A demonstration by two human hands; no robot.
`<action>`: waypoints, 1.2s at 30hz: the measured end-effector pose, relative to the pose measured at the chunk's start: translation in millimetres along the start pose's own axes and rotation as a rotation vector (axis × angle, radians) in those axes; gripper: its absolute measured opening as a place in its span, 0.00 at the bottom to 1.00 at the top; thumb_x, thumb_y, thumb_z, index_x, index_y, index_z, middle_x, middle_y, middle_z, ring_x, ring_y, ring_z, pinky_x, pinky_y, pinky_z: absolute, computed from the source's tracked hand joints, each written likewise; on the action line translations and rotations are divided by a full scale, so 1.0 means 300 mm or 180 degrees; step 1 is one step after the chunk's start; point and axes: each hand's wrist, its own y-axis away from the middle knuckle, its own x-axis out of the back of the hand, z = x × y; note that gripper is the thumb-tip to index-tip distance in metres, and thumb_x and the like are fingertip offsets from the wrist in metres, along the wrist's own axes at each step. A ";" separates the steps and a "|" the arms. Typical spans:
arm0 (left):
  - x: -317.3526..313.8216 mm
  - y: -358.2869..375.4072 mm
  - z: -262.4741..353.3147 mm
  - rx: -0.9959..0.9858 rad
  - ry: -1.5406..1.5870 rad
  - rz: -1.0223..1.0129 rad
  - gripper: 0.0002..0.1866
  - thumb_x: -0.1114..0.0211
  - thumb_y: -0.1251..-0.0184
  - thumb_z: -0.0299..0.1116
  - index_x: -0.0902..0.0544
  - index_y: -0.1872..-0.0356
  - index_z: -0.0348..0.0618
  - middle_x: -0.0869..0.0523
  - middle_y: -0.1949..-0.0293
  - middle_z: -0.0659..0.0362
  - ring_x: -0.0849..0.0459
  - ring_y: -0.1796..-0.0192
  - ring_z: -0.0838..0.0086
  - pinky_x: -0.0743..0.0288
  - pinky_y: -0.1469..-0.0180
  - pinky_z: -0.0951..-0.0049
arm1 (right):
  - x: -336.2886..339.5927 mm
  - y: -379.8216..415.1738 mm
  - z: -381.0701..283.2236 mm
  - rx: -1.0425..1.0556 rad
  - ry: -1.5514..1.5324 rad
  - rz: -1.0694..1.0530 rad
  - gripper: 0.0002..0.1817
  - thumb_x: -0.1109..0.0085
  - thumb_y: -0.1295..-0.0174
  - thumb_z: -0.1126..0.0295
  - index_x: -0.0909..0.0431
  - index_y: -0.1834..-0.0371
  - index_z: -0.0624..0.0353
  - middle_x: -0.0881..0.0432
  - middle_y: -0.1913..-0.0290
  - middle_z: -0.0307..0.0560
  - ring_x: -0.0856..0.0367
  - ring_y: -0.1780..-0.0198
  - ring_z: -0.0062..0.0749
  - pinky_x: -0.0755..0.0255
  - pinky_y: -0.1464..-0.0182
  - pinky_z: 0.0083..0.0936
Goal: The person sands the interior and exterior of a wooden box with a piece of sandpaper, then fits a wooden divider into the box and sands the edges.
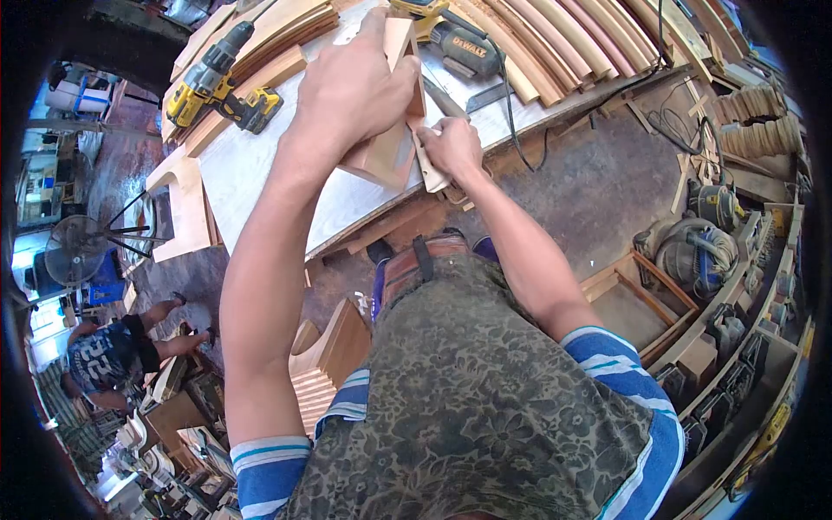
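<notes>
My left hand is wrapped over the top of an angular, box-like wooden piece, its thumb pressing on the near side. That piece stands tilted at the near edge of the white worktable. Close on its right, my right hand has its fingers curled at the upper end of a narrow pale wooden strip. The strip hangs down along the box-like piece, and small dark spots show near its lower end. A flat grey strip lies just beyond my right hand.
A yellow cordless drill lies left of my left hand, and a corded DeWalt power tool sits at the back. Curved wooden slats are stacked behind. The tool's cable loops over the table edge. A person is at lower left.
</notes>
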 end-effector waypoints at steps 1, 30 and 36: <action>-0.006 0.000 0.000 0.0003 0.0011 -0.0003 0.40 0.37 0.27 0.52 0.34 0.19 0.43 0.15 0.41 0.32 0.18 0.36 0.37 0.28 0.28 0.49 | -0.003 -0.008 -0.012 0.0028 0.0085 -0.0071 0.23 0.32 0.38 0.53 0.10 0.57 0.66 0.11 0.55 0.70 0.11 0.48 0.63 0.19 0.43 0.49; -0.001 -0.012 0.014 0.0270 0.0102 -0.0093 0.39 0.42 0.26 0.47 0.39 0.19 0.41 0.15 0.42 0.31 0.16 0.38 0.36 0.25 0.31 0.46 | -0.074 -0.123 -0.089 0.0012 0.0226 0.0032 0.23 0.31 0.41 0.59 0.11 0.55 0.73 0.12 0.52 0.75 0.12 0.46 0.66 0.19 0.40 0.51; 0.010 -0.017 0.008 0.0379 0.0231 -0.0180 0.38 0.42 0.26 0.47 0.39 0.19 0.43 0.15 0.42 0.31 0.16 0.38 0.35 0.26 0.31 0.45 | -0.008 -0.066 -0.084 0.0110 0.0100 0.0135 0.21 0.36 0.37 0.60 0.10 0.53 0.69 0.12 0.53 0.75 0.12 0.47 0.69 0.20 0.41 0.52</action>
